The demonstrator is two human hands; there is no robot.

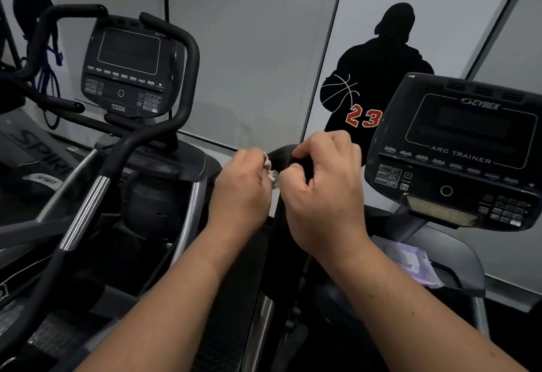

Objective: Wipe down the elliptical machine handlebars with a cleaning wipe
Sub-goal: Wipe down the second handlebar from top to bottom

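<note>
Ahead, grey wall [258,48] with black basketball-player silhouette [378,72], number 23. Arc Trainer console [463,148] at right, 750A console [129,63] at left. Black handlebar [283,154] upright at centre between hands. Right hand [325,192] curled round handlebar. Left hand [243,189] pinches crumpled white wipe [270,169] against handlebar's left side.

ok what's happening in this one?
A person is at a gym machine, both hands up at a black handlebar beside the Arc Trainer console. The left hand holds a crumpled white wipe against the bar; the right hand curls its fingers beside it. A purple packet lies on the machine below the console.
</note>
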